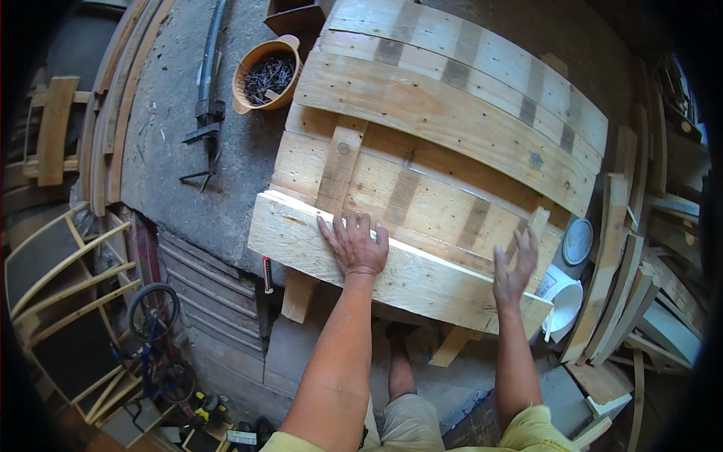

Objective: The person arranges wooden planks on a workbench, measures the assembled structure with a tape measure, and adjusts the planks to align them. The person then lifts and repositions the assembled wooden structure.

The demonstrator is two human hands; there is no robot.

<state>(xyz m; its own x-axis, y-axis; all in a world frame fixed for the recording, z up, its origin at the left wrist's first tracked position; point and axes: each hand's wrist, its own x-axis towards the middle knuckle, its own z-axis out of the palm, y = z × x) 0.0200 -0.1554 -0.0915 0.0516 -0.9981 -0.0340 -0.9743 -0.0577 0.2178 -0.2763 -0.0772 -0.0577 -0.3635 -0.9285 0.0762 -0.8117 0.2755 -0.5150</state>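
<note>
A pale plank (429, 285) runs across the near side of a slatted wooden panel (452, 113), its bright upper edge facing the panel. My left hand (355, 242) lies palm down on the left half of the plank, fingers spread and fingertips at its far edge. Toward the plank's right end, my right hand (515, 267) has its fingers raised and apart, with nothing seen between them. Whether the right palm touches the plank, I cannot tell. Two crosspieces, a left batten (341, 162) and one near my right hand, show in the panel's gap.
An orange tub (267, 73) of nails stands beyond the panel's left side, near a long bar clamp (207, 98). A white bucket (561, 297) lies by the right end, beside stacked boards (610, 264). Wooden frames (71, 264) and a small bicycle (154, 331) are at lower left.
</note>
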